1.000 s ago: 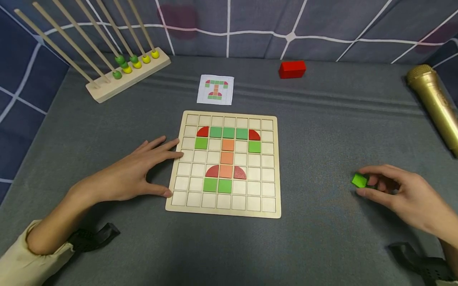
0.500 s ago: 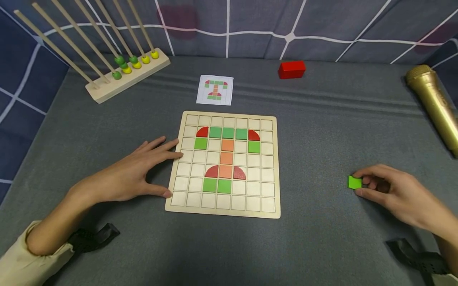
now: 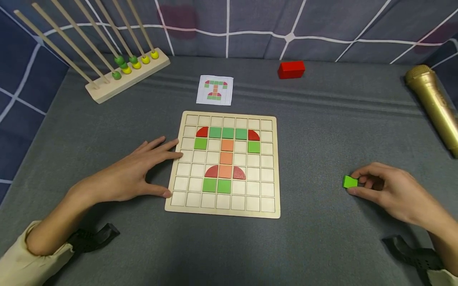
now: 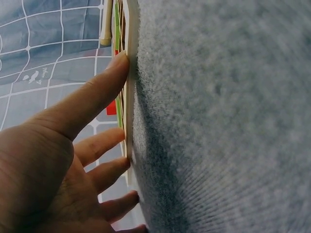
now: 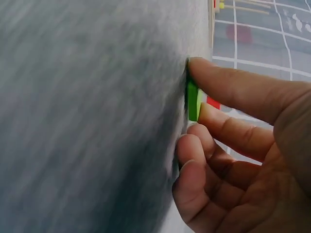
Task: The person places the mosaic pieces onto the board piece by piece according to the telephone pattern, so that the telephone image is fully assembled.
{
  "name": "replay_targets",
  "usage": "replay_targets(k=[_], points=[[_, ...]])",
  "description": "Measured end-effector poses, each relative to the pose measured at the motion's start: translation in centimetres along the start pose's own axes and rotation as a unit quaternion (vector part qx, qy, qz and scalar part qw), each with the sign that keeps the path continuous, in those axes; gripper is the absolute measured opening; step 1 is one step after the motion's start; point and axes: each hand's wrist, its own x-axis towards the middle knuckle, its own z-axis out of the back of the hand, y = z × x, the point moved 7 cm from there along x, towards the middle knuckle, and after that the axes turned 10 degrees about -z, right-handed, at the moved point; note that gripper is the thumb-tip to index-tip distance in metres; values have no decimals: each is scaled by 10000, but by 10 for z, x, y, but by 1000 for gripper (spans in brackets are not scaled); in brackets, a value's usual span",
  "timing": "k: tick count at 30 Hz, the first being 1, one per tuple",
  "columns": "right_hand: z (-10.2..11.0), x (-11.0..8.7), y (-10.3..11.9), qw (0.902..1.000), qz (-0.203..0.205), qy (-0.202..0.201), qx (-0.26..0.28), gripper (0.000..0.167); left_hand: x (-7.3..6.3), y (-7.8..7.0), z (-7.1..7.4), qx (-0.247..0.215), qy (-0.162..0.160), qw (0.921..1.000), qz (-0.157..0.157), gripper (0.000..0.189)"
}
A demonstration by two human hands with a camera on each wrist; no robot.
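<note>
A wooden grid board (image 3: 264, 206) lies mid-table, with green, orange and red tiles set in several of its cells. Among them are two green squares (image 3: 216, 185) low on the board, below a red quarter-circle (image 3: 239, 173) and an orange square (image 3: 225, 171). My left hand (image 3: 132, 174) touches the board's left edge with spread, straight fingers; the left wrist view shows the thumb (image 4: 97, 92) against the rim. Well right of the board, my right hand (image 3: 390, 190) pinches a green square tile (image 3: 349, 182) between thumb and index finger. In the right wrist view that tile (image 5: 193, 99) is close to the table surface.
Above the board lies a paper card (image 3: 214, 90) printed with a tile pattern. A red block (image 3: 291, 70) stands at the back. A wooden bead rack (image 3: 129, 79) with upright rods is at the back left, and a gold microphone (image 3: 434, 107) lies along the right.
My right hand has moved a little to the left with the green tile, which has turned slightly in the fingers. My left hand and the board look unmoved.
</note>
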Motion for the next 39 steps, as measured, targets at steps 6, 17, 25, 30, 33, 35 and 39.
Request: replay_targets(k=[6,17,25,30,33,35,39], points=[[1,6,38,9980,590,-150,197,31,0,1,0,-19,-8,10000,4,88],[-24,21,128,9878,1393,279,646,29,0,1,0,28,2,10000,26,88],[-55,31,176,9791,1680,853,759,23,-1,0,1,44,-10,10000,-8,88],[-73,35,197,9743,1923,1037,549,20,0,0,1,45,-9,10000,-24,88],[-79,35,203,9729,1970,1113,470,19,0,-1,1,43,-24,10000,-47,87],[-80,36,205,9731,1957,1134,448,19,0,-1,1,62,-44,10000,-37,86],[-83,38,208,9733,1910,1205,407,19,0,0,0,79,-16,10000,0,87]])
